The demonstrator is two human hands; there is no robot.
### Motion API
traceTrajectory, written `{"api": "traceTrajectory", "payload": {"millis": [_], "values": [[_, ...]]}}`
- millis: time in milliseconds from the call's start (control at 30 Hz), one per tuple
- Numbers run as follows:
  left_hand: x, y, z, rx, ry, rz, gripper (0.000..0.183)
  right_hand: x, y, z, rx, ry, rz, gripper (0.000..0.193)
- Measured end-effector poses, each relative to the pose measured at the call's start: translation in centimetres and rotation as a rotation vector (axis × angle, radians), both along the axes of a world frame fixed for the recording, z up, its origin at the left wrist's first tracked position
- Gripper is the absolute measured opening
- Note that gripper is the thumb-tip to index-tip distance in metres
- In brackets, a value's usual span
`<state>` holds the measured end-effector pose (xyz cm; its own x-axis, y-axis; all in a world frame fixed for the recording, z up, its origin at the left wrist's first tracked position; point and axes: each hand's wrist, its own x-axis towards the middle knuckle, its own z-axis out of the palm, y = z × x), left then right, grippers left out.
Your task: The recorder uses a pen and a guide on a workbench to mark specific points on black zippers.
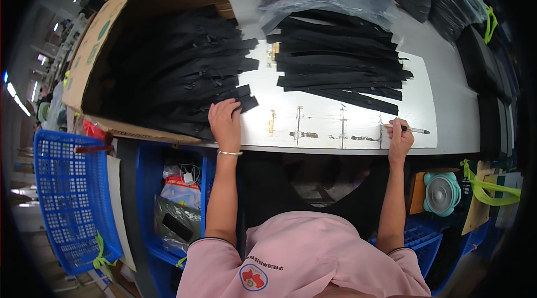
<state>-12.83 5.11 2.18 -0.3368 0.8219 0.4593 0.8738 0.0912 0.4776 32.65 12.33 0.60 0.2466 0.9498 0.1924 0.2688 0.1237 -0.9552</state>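
- My left hand (225,121) touches flat black fabric strips (210,82); I cannot tell if it grips.
- My right hand (400,138) holds 1 slim black-tipped pen (418,130).

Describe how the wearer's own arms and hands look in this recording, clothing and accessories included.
Both the left hand and the right hand are ungloved, with bare forearms. A thin, pale bangle circles the left wrist; no band shows on the right. The short sleeves are pink with narrow dark edging, part of a pink shirt bearing a blue-rimmed oval emblem.
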Motion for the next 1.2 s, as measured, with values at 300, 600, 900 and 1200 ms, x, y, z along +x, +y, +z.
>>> {"api": "traceTrajectory", "payload": {"millis": [300, 600, 900, 1200], "values": [[17.2, 2.0, -2.3, 0.021, 0.049, -0.426, 0.030, 0.0, 0.0, 0.4, 0.026, -0.007, 0.018, 0.022], [22.3, 1.8, -1.2, -0.057, -0.126, -0.611, 0.059, -7.7, -4.8, 2.7, 0.199, -0.534, 0.271, 0.027], [18.4, -3.0, -0.2, -0.173, -0.021, -0.505, 0.058, -4.9, -4.9, 1.5, 0.376, -0.918, 0.200, 0.043], [15.0, -5.8, -0.6, -0.194, 0.145, -0.352, 0.055, -0.4, -5.5, 0.9, 0.351, -1.102, 0.016, 0.044]]}}
